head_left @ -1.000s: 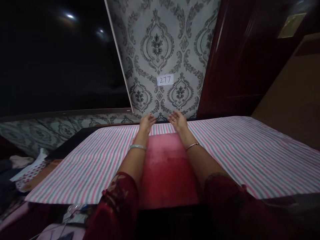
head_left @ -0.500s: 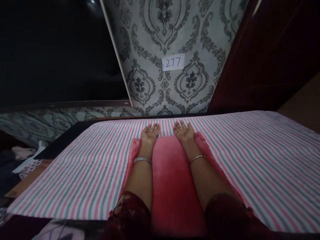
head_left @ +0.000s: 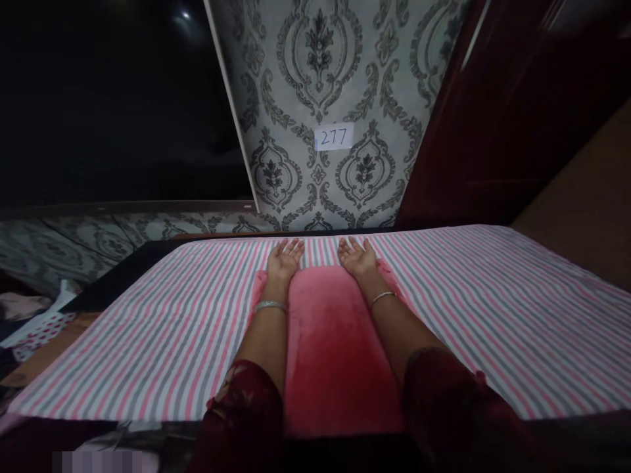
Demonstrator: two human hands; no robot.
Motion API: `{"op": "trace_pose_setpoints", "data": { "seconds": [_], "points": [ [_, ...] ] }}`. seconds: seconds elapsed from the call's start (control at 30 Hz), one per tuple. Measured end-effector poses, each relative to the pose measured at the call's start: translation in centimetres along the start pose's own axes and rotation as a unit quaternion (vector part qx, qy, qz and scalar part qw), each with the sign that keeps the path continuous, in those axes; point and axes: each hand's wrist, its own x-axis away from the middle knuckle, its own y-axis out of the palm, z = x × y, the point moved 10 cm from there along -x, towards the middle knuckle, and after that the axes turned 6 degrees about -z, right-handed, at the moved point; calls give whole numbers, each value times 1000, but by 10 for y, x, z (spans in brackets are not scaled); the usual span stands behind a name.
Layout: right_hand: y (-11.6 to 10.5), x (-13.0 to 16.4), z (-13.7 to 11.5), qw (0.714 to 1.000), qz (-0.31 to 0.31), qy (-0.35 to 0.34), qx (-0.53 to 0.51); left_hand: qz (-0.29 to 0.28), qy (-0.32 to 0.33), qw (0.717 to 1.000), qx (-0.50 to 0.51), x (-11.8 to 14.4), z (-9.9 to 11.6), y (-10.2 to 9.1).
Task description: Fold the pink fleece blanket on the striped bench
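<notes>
Head view: both hands, left (head_left: 284,259) and right (head_left: 357,257), lie released, palms up, on red cloth (head_left: 331,341).

the striped sheet (head_left: 493,309) lies flat and bare to both sides of the red cloth (head_left: 335,341), so there is open room left and right of it. the left hand (head_left: 284,259) and right hand (head_left: 357,258) rest palm-up at the cloth's far end, with a clear gap between them. just beyond the fingertips the wall (head_left: 335,79) closes the way forward. a dark cabinet (head_left: 493,112) blocks the far right.
</notes>
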Motion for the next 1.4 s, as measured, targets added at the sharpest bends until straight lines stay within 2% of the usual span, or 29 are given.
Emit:
{"op": "trace_pose_setpoints", "data": {
  "seconds": [0.1, 0.17, 0.27, 0.33, 0.47, 0.77, 0.97, 1.1, 1.2, 1.27, 1.33, 1.4],
  "points": [
    [0, -3, -21, 1000, -14, -21, 15, 0, 9, 999, -32, 0, 18, -2],
    [-3, -6, -26, 999, -18, -26, 20, 22, 17, 999, -34, -1, 25, -13],
    [-11, -11, -18, 999, -16, -5, 36, 66, 12, 997, -31, -4, 23, -32],
    [-11, -13, -12, 998, -36, 6, 48, 76, 4, 996, -36, -6, 17, -39],
    [-8, -17, -11, 995, -87, 3, 56, 48, -8, 998, -48, -12, 9, -37],
    [-12, -22, -9, 995, -83, 13, 60, 68, -4, 997, -47, -14, 11, -41],
    [-7, -11, -10, 996, -58, -6, 67, 51, 6, 997, -56, -5, 12, -34],
    [-4, -8, -12, 998, -1, -8, 64, 95, 18, 994, -47, 5, 19, -25],
    [8, -13, -16, 998, 31, -48, 40, 126, 61, 990, -30, 8, 21, -5],
    [21, -17, -10, 997, 29, -73, 23, 126, 81, 988, -21, 7, 9, 14],
    [31, -19, 1, 995, 14, -95, 20, 111, 80, 990, -15, 6, -14, 29],
    [32, -20, 16, 993, 3, -113, 31, 98, 66, 993, -10, 5, -42, 35]
  ]
}}
